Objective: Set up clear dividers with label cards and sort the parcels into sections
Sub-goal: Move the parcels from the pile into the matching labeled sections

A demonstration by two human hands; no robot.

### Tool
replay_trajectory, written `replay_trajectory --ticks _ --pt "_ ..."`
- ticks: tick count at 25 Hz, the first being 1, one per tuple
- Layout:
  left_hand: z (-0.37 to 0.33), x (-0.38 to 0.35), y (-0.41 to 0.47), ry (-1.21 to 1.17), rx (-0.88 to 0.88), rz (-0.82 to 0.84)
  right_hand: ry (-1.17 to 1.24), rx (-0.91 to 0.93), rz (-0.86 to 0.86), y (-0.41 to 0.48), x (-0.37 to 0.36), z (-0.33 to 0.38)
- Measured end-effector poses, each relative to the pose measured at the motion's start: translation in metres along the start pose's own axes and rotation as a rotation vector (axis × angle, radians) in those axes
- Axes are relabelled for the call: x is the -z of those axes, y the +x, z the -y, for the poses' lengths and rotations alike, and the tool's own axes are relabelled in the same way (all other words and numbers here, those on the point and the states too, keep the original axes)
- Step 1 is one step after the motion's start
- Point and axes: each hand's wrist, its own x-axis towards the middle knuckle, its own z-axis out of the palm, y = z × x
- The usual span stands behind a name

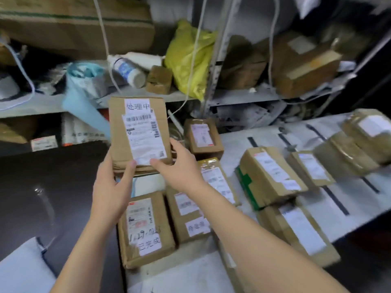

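Parcels closest to us lie flat on the white table (pixel 330 127), so we'd keep the held cardboard parcel (pixel 138 132) upright and label-forward, left hand (pixel 111 188) clasping its lower left corner, right hand (pixel 179 166) pinching the bottom edge, raised before the shelf (pixel 243 96).
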Motion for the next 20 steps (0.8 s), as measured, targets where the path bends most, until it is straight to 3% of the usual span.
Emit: replay_trajectory --ticks 9,20 --pt "-0.124 -0.123 -0.115 -0.042 -0.254 0.102 0.015 0.062 -0.212 -0.133 0.194 -0.013" --pt "-0.218 -0.335 -0.312 -0.063 -0.327 0.363 0.08 -0.003 -0.358 -0.286 0.433 -0.14"
